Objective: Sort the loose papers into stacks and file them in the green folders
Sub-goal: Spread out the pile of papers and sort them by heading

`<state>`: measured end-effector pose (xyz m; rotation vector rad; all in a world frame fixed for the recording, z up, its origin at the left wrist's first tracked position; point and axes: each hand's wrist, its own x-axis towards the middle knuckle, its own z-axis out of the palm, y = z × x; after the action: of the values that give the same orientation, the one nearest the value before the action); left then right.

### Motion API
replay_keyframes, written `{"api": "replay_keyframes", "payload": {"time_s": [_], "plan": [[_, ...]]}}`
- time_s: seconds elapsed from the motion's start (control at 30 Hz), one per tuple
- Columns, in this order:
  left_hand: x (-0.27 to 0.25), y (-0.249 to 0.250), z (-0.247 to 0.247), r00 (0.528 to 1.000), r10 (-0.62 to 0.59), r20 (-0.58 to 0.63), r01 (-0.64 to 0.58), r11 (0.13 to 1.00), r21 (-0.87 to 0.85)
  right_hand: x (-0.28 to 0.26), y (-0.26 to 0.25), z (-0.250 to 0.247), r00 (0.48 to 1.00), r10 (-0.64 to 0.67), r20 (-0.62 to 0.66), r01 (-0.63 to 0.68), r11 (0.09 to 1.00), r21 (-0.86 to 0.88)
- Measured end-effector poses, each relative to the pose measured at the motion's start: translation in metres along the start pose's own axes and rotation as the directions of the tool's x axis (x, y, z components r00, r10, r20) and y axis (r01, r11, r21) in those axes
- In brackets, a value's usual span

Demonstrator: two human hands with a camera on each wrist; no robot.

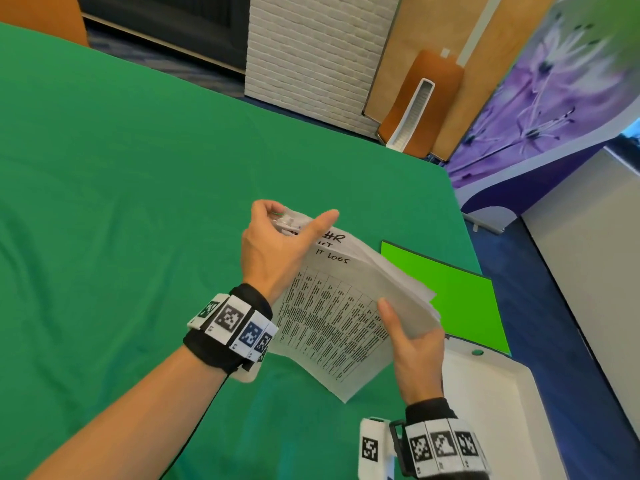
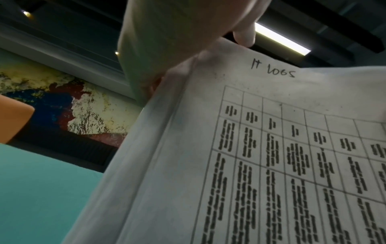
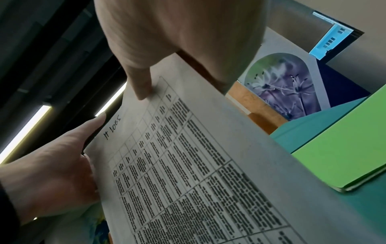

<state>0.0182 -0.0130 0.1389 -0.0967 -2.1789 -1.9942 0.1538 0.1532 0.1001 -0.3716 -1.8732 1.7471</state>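
I hold a sheaf of white papers (image 1: 341,317) in the air above the green table (image 1: 121,202). The top sheet carries a printed table and the handwritten words "IT LOGS" (image 2: 273,70). My left hand (image 1: 277,240) pinches the far top corner of the papers (image 2: 271,165), fingers curled over the edge. My right hand (image 1: 412,341) grips the near right edge, thumb (image 3: 142,85) lying on the top sheet of the papers (image 3: 198,173). A bright green folder (image 1: 460,299) lies flat on the table just right of the papers, also seen as the green folder (image 3: 344,148) in the right wrist view.
A white open box (image 1: 502,410) sits at the table's near right corner beside the folder. The table edge runs along the right, with blue floor (image 1: 561,323) beyond. An orange chair (image 1: 426,102) stands past the far edge.
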Motion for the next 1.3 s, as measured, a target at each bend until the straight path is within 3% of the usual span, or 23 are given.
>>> {"api": "replay_keyframes", "payload": {"time_s": [0.1,0.23,0.43,0.57,0.8,1.1,1.23,1.3], "plan": [[0.004,0.000,0.003,0.997,0.027,-0.073,-0.022,0.998,0.065,0.000,0.000,0.000,0.999,-0.039,0.005,0.039,0.999,-0.008],[0.009,-0.003,0.003,0.990,0.032,-0.138,-0.033,0.999,-0.008,0.000,0.003,-0.001,0.999,-0.040,0.033,0.041,0.999,-0.011],[0.006,-0.013,0.006,0.999,0.014,0.038,-0.015,0.999,0.043,-0.002,0.005,0.003,0.991,-0.075,0.107,0.080,0.996,-0.042],[0.007,-0.023,0.009,0.997,-0.067,0.040,0.070,0.994,-0.089,-0.003,0.017,0.007,0.998,0.034,0.043,-0.033,0.999,-0.023],[0.019,-0.057,0.020,0.938,-0.219,0.267,0.273,0.944,-0.183,0.026,0.046,0.012,0.988,0.123,-0.091,-0.128,0.991,-0.042],[0.057,-0.088,0.043,0.823,-0.352,0.445,0.377,0.926,0.035,0.105,0.092,0.002,0.961,0.225,-0.160,-0.256,0.943,-0.211],[0.082,-0.112,0.055,0.799,-0.424,0.426,0.390,0.905,0.170,0.140,0.112,0.000,0.955,0.266,-0.132,-0.292,0.918,-0.269],[0.090,-0.134,0.058,0.777,-0.506,0.375,0.384,0.852,0.355,0.159,0.123,-0.001,0.951,0.288,-0.110,-0.307,0.911,-0.275]]}}
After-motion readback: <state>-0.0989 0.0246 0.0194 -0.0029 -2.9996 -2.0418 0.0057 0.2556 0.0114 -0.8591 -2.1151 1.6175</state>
